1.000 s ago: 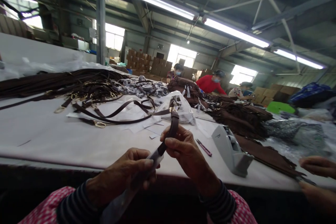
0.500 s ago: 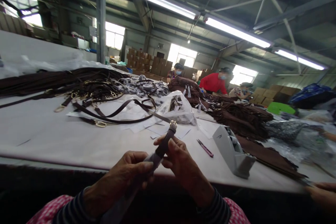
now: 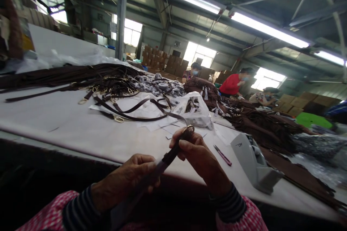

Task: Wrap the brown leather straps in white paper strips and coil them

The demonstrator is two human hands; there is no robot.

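A dark brown strap (image 3: 171,156) is held slantwise between my two hands, above the table's front edge. My left hand (image 3: 130,178) is closed round its lower part, where a thin translucent plastic wrap (image 3: 160,168) covers it. My right hand (image 3: 202,157) pinches the upper end just below a gold-coloured metal buckle (image 3: 189,129). From there a long thin strap (image 3: 141,117) loops back across the table to a gold clip (image 3: 118,119). The lower end of the wrapped part fades into shadow below my left hand.
Pink-handled thread snips (image 3: 222,156) and a grey tape dispenser (image 3: 251,162) lie at the right. Behind are a clear plastic bag (image 3: 202,115), white paper pieces, brown straps (image 3: 105,70) and stacked brown pieces (image 3: 260,126). People work at the far side.
The view has swung left, so table things appear further right. My right fingers now sit closer to the buckle, and the buckle has turned. The other person's hand at the right edge has left view.
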